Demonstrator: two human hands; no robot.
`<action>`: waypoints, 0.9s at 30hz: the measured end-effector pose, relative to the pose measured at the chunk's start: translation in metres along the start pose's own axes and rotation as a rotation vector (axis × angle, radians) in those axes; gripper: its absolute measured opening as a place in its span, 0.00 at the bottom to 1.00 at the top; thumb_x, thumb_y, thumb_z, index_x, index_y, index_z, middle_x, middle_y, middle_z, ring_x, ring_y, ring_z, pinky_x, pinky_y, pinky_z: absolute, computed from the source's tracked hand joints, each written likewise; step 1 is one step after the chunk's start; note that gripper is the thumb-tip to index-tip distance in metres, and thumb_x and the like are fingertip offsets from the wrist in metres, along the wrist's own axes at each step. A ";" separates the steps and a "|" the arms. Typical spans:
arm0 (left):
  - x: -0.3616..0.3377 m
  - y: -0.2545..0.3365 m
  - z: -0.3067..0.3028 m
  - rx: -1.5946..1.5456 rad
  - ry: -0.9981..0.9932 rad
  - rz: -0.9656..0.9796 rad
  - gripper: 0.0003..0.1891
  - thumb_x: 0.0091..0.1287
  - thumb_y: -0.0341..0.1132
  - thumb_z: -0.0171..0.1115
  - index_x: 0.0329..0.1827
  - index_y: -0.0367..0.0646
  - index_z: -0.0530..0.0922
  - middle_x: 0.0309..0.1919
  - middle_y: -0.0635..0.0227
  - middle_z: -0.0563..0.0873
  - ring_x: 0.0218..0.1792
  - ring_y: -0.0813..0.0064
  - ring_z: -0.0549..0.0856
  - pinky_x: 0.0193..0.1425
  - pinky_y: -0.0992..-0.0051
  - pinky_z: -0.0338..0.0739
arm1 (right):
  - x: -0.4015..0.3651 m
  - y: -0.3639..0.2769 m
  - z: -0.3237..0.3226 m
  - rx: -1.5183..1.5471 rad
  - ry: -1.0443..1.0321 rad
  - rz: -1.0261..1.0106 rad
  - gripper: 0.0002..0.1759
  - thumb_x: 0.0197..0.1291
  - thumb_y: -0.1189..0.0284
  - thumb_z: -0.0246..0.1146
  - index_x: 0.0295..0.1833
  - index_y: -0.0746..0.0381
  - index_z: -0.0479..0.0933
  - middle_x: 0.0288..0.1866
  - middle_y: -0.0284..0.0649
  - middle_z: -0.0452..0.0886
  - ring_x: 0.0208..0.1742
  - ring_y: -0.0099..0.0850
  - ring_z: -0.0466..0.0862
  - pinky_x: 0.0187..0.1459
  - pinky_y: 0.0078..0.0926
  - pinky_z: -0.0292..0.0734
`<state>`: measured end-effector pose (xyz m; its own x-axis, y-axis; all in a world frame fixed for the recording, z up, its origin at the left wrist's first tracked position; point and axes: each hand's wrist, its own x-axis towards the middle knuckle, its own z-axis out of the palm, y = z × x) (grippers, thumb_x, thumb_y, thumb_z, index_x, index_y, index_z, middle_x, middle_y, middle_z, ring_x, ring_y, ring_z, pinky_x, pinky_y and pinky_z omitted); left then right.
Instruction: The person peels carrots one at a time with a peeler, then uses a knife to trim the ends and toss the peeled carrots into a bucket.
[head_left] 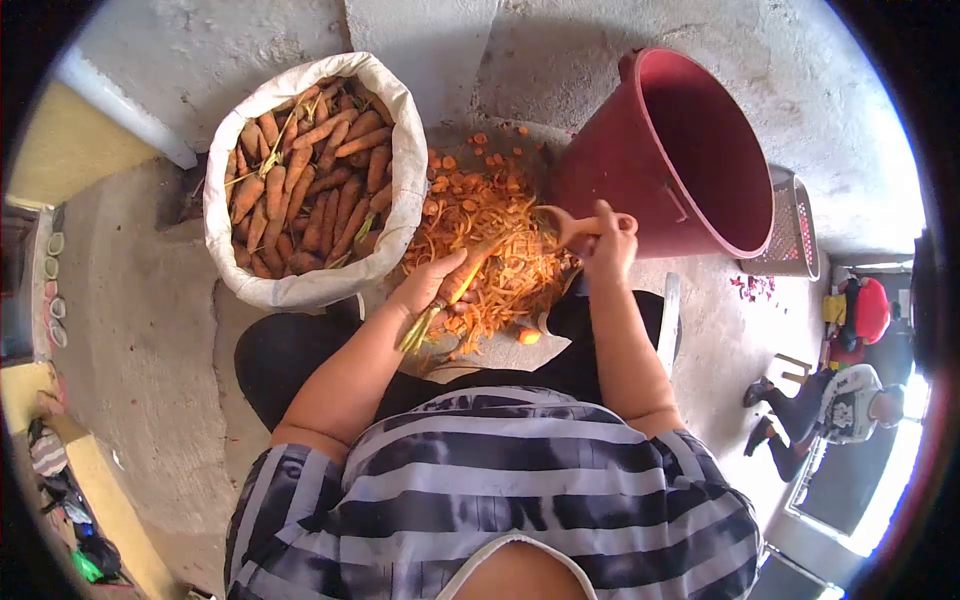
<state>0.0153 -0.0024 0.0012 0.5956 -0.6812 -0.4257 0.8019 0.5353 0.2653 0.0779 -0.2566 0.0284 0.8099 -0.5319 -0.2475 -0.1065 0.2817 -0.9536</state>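
Note:
My left hand (432, 284) is closed around a carrot (468, 274) whose green stem end points down toward my lap. A bright orange strip shows along its side, beside darker skin. In my right hand (608, 248) is an orange-coloured peeler (572, 224), held a little to the right of the carrot and apart from it. Beneath both hands a pile of carrot peelings (510, 285) covers the floor, with cut round pieces toward its upper left. A short orange carrot piece (528, 336) lies at the pile's lower edge.
A white sack (405, 190) full of unpeeled carrots stands at the left. To the right are a large red bucket (610, 150) and a grey perforated crate (795, 235) behind it. Farther right, a person (850, 405) sits near a doorway.

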 end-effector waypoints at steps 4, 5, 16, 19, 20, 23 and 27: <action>-0.001 -0.003 0.003 0.192 0.093 0.074 0.17 0.67 0.45 0.46 0.49 0.43 0.70 0.28 0.66 0.74 0.26 0.80 0.73 0.22 0.83 0.66 | -0.081 -0.016 0.048 -0.037 -0.407 0.249 0.13 0.50 0.69 0.66 0.32 0.59 0.66 0.23 0.34 0.73 0.16 0.21 0.70 0.12 0.16 0.61; -0.003 -0.004 0.003 0.294 0.148 0.120 0.15 0.66 0.44 0.47 0.47 0.43 0.71 0.28 0.66 0.74 0.25 0.80 0.73 0.21 0.83 0.67 | -0.092 -0.019 0.055 0.043 -0.545 0.364 0.12 0.50 0.70 0.66 0.29 0.59 0.67 0.19 0.34 0.72 0.13 0.20 0.68 0.11 0.16 0.60; -0.004 -0.001 0.006 -0.119 -0.098 -0.100 0.17 0.68 0.46 0.42 0.51 0.45 0.66 0.29 0.70 0.67 0.26 0.81 0.68 0.20 0.85 0.63 | 0.053 0.043 -0.012 -0.240 0.124 0.089 0.14 0.48 0.69 0.67 0.31 0.63 0.67 0.22 0.37 0.73 0.17 0.24 0.71 0.16 0.24 0.65; 0.000 0.000 0.003 -0.099 -0.092 -0.057 0.16 0.68 0.45 0.43 0.52 0.45 0.65 0.29 0.69 0.68 0.26 0.81 0.68 0.20 0.86 0.64 | 0.042 0.017 -0.012 -0.116 0.187 0.024 0.13 0.50 0.70 0.66 0.30 0.61 0.67 0.22 0.37 0.72 0.17 0.23 0.70 0.14 0.22 0.63; 0.001 -0.001 0.003 -0.105 -0.080 -0.058 0.16 0.68 0.45 0.43 0.52 0.45 0.65 0.29 0.69 0.68 0.26 0.81 0.68 0.20 0.86 0.64 | 0.027 0.003 -0.003 -0.046 0.156 -0.008 0.13 0.50 0.70 0.66 0.30 0.61 0.66 0.21 0.37 0.72 0.16 0.23 0.69 0.14 0.21 0.63; 0.002 -0.003 0.003 -0.037 -0.047 -0.026 0.15 0.67 0.44 0.44 0.49 0.44 0.67 0.28 0.67 0.70 0.24 0.80 0.69 0.20 0.85 0.65 | -0.030 -0.010 0.025 -0.048 -0.180 0.051 0.13 0.51 0.69 0.65 0.31 0.59 0.65 0.25 0.34 0.71 0.20 0.21 0.70 0.15 0.17 0.63; -0.003 -0.008 0.011 0.229 0.218 0.082 0.11 0.60 0.41 0.52 0.36 0.43 0.74 0.20 0.67 0.73 0.17 0.80 0.69 0.18 0.84 0.65 | -0.089 -0.006 0.056 0.030 -0.624 0.338 0.12 0.49 0.71 0.67 0.29 0.59 0.68 0.20 0.33 0.73 0.13 0.20 0.70 0.10 0.16 0.59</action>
<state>0.0073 -0.0101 0.0098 0.6547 -0.5044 -0.5630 0.7559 0.4409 0.4840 0.0391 -0.1667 0.0660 0.9156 0.1428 -0.3758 -0.4014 0.3768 -0.8348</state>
